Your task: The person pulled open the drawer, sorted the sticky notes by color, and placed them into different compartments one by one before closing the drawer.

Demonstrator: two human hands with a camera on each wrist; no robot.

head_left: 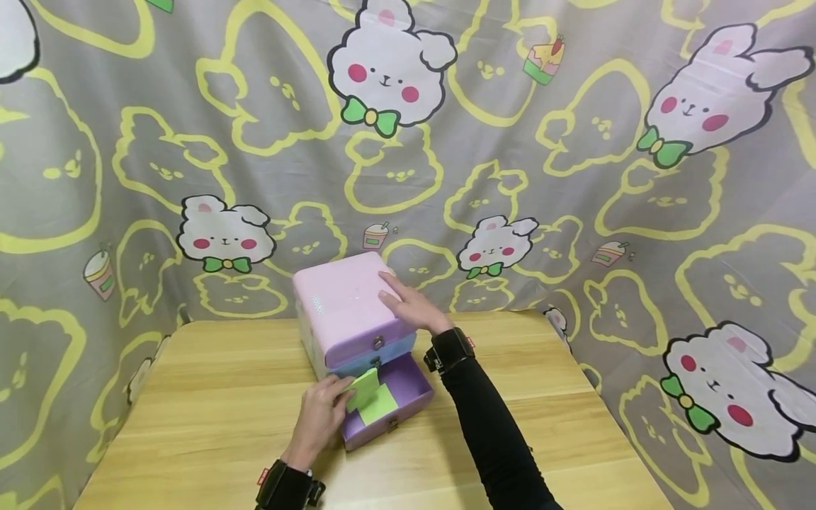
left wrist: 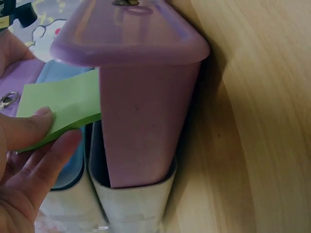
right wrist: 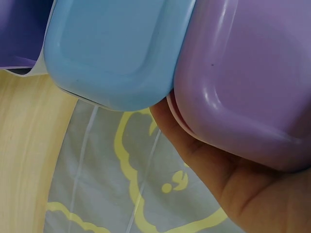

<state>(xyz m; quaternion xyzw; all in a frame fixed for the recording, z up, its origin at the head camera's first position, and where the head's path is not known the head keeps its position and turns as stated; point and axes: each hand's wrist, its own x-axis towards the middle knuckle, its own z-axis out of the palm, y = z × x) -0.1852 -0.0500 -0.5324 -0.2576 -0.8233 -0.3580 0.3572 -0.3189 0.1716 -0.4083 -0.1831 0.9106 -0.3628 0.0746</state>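
Note:
A small storage box (head_left: 350, 297) with a pink top has a purple upper drawer (right wrist: 257, 73), a blue middle drawer (right wrist: 116, 48) and a purple bottom drawer (head_left: 411, 382), which is pulled out. My left hand (head_left: 319, 411) pinches a green sticky note pad (left wrist: 63, 99) between thumb and fingers, over the left side of the bottom drawer. Inside that drawer lies another light green piece of paper or pad (head_left: 381, 407). My right hand (head_left: 411, 304) rests on the box's top right edge, its fingers extended over the top and its palm against the side.
The box stands on a light wooden table (head_left: 236, 397). A grey curtain (head_left: 408, 191) with rabbit prints hangs behind the table and along both sides. Metal ring pulls (head_left: 379, 342) stick out from the drawer fronts.

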